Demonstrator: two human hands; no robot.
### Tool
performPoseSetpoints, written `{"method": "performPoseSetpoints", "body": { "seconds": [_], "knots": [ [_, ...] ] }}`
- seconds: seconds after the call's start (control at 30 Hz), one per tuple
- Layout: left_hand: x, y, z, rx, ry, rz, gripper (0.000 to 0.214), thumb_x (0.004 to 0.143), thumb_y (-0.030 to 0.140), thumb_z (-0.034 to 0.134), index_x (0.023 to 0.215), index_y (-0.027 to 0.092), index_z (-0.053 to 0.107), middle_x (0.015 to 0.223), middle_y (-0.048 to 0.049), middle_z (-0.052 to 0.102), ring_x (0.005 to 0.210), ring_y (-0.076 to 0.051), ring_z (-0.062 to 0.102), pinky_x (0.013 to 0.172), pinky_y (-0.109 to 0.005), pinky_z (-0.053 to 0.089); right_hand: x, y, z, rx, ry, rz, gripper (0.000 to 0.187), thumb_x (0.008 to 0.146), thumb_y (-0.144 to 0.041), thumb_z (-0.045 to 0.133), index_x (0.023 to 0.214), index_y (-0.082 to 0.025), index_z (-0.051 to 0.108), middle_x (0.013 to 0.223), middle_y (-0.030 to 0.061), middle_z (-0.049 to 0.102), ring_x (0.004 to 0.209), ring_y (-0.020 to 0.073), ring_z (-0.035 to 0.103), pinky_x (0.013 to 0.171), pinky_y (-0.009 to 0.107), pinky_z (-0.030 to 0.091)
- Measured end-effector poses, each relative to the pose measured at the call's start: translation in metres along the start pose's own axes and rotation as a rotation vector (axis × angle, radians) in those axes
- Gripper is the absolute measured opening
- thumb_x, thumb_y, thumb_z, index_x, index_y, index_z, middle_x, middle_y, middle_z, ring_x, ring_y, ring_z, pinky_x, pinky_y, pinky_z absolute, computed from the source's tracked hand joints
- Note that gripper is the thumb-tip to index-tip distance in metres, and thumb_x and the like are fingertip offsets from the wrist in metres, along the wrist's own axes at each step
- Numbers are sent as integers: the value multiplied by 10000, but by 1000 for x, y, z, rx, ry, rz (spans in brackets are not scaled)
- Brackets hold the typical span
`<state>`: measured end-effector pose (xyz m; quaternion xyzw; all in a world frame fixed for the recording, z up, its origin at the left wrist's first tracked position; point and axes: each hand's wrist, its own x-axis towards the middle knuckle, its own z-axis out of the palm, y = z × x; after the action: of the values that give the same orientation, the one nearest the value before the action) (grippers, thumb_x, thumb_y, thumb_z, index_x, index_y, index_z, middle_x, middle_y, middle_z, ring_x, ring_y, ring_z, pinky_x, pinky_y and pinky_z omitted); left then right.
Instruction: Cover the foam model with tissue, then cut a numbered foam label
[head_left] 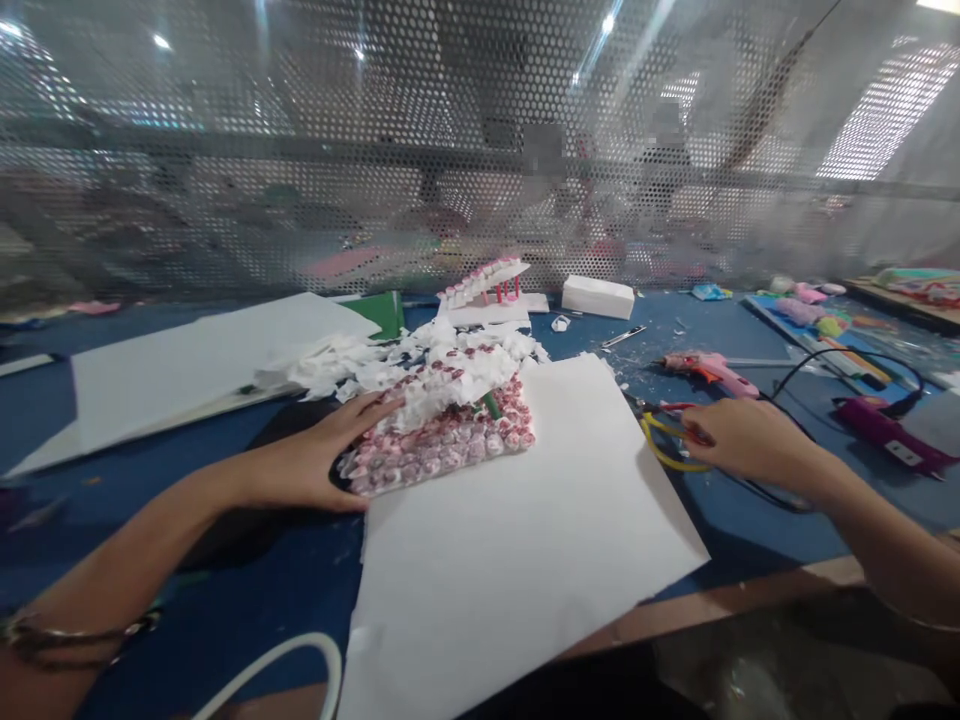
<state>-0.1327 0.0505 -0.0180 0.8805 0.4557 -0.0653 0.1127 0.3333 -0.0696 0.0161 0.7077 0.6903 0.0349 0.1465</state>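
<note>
A block covered in pink and red rosettes [450,455] lies on a large white sheet [525,560], with torn white paper scraps [487,375] heaped over its far side. My left hand [322,455] clasps the block's left end, thumb at the near corner and fingers over the far side. A small green piece [491,405] pokes out among the rosettes and scraps. To the right of the sheet, my right hand [731,435] is closed around the handles of yellow-handled scissors [660,450]; their blades are hard to make out.
A pink glue gun [709,372] lies beyond my right hand, a purple device [892,435] with a black cable farther right. At the back stand a small stair model [487,290] and a white block [598,297]. A cutter knife [622,337] and white boards [187,350] lie nearby.
</note>
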Motion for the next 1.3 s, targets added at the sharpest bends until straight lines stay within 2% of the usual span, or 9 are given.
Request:
{"method": "performPoseSetpoints", "body": {
  "seconds": [0.17, 0.27, 0.33, 0.5, 0.67, 0.87, 1.07, 1.2, 1.3],
  "knots": [
    [1, -6, 3, 0, 13, 6, 1046, 742, 492, 653, 1552, 143, 91, 1621, -199, -39, 1487, -378, 11, 1172, -525, 164, -23, 26, -6, -55, 48, 88, 191, 864, -366, 494, 718, -250, 533, 709, 76, 666, 625, 250, 601, 548, 332, 232],
    [2, -9, 5, -2, 25, 29, 1063, 732, 516, 667, 1555, 171, 89, 1622, -202, -18, 1482, -399, 32, 1160, -551, 184, -23, 36, -5, 40, 98, 37, 236, 868, -447, 498, 725, -262, 531, 662, 46, 645, 585, 229, 569, 552, 332, 272],
    [1, -8, 5, -2, 34, 27, 1052, 741, 500, 660, 1555, 169, 83, 1619, -208, -29, 1482, -399, 37, 1159, -554, 185, -16, 34, -6, 115, 130, -9, 257, 875, -462, 484, 732, -254, 530, 646, 32, 636, 576, 206, 561, 554, 319, 295],
    [-1, 2, 0, -14, -4, 1, 1083, 727, 506, 668, 1552, 147, 65, 1618, -211, -55, 1490, -373, 10, 1177, -527, 148, 13, 4, -13, 219, 188, -148, 274, 880, -410, 459, 714, -211, 546, 664, 34, 642, 593, 164, 560, 560, 285, 297],
    [0, 0, 3, -49, 13, 26, 1108, 693, 539, 706, 1551, 188, 98, 1625, -185, -46, 1491, -372, 23, 1182, -523, 142, 38, -24, -21, 171, 149, -197, 249, 884, -363, 454, 775, -205, 612, 768, 50, 699, 657, 182, 600, 568, 287, 279],
    [1, -6, 13, -40, 54, 58, 1112, 711, 652, 662, 1558, 209, 94, 1625, -191, -14, 1480, -408, 66, 1163, -573, 151, 79, -18, -42, 101, 166, -118, 294, 881, -412, 458, 824, -206, 660, 842, 82, 712, 684, 207, 621, 546, 280, 305],
    [1, 9, 6, -32, 15, 17, 1125, 677, 678, 670, 1557, 247, 117, 1627, -178, -12, 1469, -443, 71, 1149, -610, 157, 140, -3, -56, 54, 180, -41, 323, 845, -397, 511, 940, -165, 717, 976, 146, 717, 841, 286, 657, 604, 296, 386],
    [1, 19, 0, -40, -42, -31, 1134, 678, 643, 671, 1560, 216, 100, 1626, -176, -51, 1479, -419, 28, 1167, -580, 135, 177, -17, -55, 64, 197, -66, 344, 841, -421, 545, 973, -161, 726, 1018, 131, 719, 904, 261, 659, 661, 268, 421],
    [2, 15, 3, -48, -28, -27, 1142, 660, 646, 679, 1561, 275, 84, 1633, -145, -19, 1482, -408, 37, 1170, -574, 150, 199, -34, -52, 78, 220, -114, 335, 881, -345, 510, 997, -108, 716, 1026, 157, 714, 945, 254, 656, 714, 270, 438]
  ]
}}
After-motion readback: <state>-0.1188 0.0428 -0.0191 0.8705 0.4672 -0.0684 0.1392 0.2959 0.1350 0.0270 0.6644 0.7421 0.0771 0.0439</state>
